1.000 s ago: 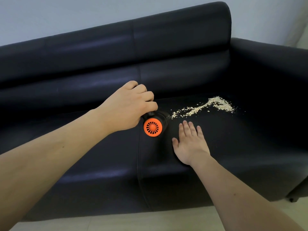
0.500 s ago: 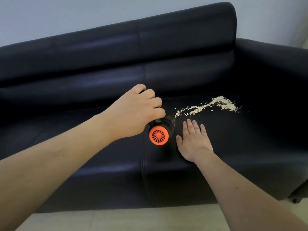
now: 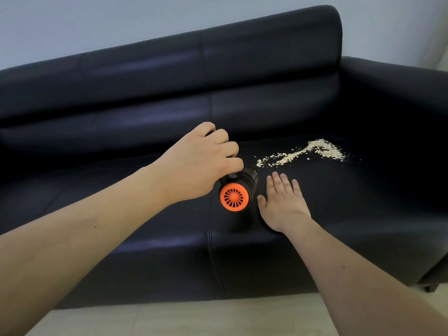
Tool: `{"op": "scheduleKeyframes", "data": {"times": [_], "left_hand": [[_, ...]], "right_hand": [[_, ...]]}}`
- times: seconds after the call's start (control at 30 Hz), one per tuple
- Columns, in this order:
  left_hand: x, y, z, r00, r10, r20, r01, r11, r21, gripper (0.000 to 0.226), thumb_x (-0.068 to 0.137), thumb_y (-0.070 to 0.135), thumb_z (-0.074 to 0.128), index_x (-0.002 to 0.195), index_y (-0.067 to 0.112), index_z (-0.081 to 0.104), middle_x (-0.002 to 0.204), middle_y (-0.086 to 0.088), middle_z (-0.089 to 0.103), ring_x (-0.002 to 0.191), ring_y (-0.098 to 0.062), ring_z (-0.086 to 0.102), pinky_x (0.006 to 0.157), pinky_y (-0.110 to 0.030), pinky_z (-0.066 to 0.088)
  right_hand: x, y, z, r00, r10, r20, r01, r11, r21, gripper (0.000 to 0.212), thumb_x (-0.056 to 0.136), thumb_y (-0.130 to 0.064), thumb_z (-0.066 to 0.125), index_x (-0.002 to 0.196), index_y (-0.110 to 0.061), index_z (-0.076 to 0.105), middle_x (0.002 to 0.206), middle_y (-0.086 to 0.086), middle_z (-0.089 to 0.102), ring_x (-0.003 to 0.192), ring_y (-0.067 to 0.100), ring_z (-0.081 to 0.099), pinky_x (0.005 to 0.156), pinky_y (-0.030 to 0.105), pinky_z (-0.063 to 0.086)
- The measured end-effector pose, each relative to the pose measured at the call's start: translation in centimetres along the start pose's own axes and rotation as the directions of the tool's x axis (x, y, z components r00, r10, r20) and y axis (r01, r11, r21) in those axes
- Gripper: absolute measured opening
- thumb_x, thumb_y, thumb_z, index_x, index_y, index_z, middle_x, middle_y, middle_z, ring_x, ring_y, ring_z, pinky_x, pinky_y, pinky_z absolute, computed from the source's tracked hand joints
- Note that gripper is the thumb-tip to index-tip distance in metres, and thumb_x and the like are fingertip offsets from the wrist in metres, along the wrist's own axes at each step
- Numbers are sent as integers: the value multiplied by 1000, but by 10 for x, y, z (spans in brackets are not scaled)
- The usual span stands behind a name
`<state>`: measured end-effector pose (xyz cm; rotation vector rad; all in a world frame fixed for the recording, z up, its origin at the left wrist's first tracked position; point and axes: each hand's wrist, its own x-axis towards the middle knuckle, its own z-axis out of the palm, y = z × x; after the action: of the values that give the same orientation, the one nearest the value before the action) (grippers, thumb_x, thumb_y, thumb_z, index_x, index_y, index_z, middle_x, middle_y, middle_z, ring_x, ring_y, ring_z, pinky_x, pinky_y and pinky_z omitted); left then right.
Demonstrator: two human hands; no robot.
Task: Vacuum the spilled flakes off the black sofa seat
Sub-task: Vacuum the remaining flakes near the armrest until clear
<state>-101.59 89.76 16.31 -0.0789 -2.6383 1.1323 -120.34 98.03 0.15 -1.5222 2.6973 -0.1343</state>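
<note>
With my left hand gripping the vacuum and right hand flat on the sofa seat, I should sweep its hidden nozzle slowly rightward through the nearby flakes.

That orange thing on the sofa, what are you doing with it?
It is a small handheld vacuum with an orange back end. The person's left hand grips it and points its nose at a trail of pale spilled flakes on the black sofa seat. The right hand lies flat on the seat just beside the vacuum, fingers straight. The nose sits right at the near end of the trail, and most of the flakes are not yet cleaned up.
</note>
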Motion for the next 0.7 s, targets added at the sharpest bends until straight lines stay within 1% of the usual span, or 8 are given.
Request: {"op": "scheduleKeyframes", "data": {"times": [0.3, 0.53, 0.7], "left_hand": [[8, 2, 10, 1000, -18, 1, 18, 1000, 4, 31, 77, 11, 54, 102, 25, 65, 97, 3, 62, 91, -27, 54, 86, -43, 39], [13, 1, 22, 1000, -31, -1, 31, 999, 16, 31, 76, 9, 59, 102, 24, 66, 95, 2, 62, 91, -27, 55, 86, -44, 40], [17, 3, 32, 998, -54, 15, 53, 998, 30, 31, 78, 8, 56, 103, 23, 66, 96, 1, 62, 92, -28, 54, 87, -44, 40]], "right_hand": [[0, 1, 3, 1000, -4, -11, 4, 1000, 9, 69, 106, -49, 12, 160, -12, -7, 168, 7, -11, 154, 24, -13, 125, 46, -4], [0, 2, 3, 1000, -19, -24, 20, 1000, 13, 69, 106, -49, 13, 160, -11, -5, 168, 8, -9, 154, 25, -12, 125, 46, -5], [1, 2, 6, 999, -18, -39, 19, 1000, 14, 69, 105, -49, 13, 160, -10, -4, 168, 8, -9, 155, 25, -11, 125, 46, -5]]}}
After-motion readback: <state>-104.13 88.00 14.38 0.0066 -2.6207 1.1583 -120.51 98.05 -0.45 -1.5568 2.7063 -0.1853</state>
